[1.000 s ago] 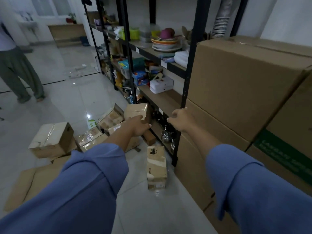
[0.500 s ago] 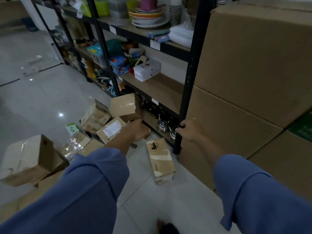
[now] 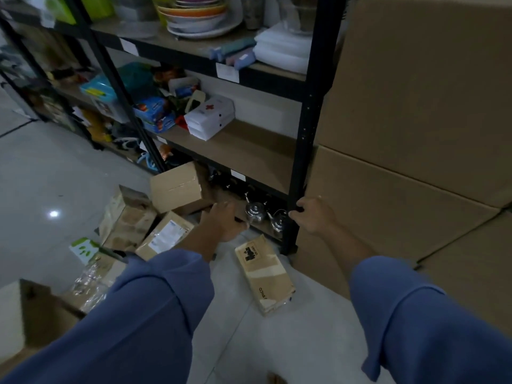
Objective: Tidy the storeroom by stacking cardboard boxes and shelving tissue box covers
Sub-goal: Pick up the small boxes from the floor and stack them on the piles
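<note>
My left hand reaches down to the foot of the black shelf rack, its fingers curled over the end of a small brown box lying there. A shut cardboard box leans just behind it, with two more cardboard boxes tumbled to the left. On the floor tiles between my arms lies a kraft-coloured tissue box cover. Over on the right, my right hand grips the rack's black upright post near its base.
Big stacked cartons wall off the right side. The middle shelf board carries a white first-aid box and packets further left. Two metal kettles stand on the bottom shelf. A larger box sits at lower left.
I have bent lower and closer to the rack. My right hand slid down the post to its base. My left hand moved from the leaning box down toward the small brown box.
</note>
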